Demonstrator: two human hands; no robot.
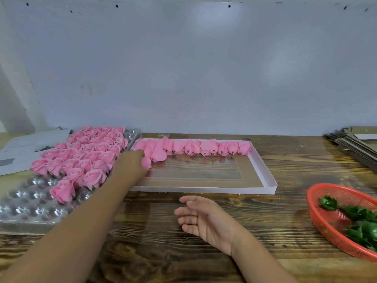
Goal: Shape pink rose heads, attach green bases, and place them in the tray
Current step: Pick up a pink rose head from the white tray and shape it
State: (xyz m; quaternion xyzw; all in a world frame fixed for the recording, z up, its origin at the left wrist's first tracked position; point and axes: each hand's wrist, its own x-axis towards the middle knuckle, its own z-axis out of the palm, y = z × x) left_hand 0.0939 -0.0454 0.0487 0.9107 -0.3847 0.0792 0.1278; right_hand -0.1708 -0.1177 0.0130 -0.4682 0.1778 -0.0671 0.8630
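Note:
A shallow white tray (263, 166) lies on the wooden table, with a row of pink rose heads (195, 147) along its far wall. My left hand (130, 162) reaches into the tray's left end and holds a pink rose head (147, 162) there, below the row. My right hand (202, 216) hovers in front of the tray, fingers relaxed, holding nothing. At the left, a clear plastic blister tray (30, 203) carries several upright pink roses (81, 158). A red mesh basket (324, 223) at the right holds green bases (359, 223).
Papers (24, 148) lie at the far left beside the blister tray. A stack of flat cardboard (355, 144) sits at the far right. A grey wall stands behind the table.

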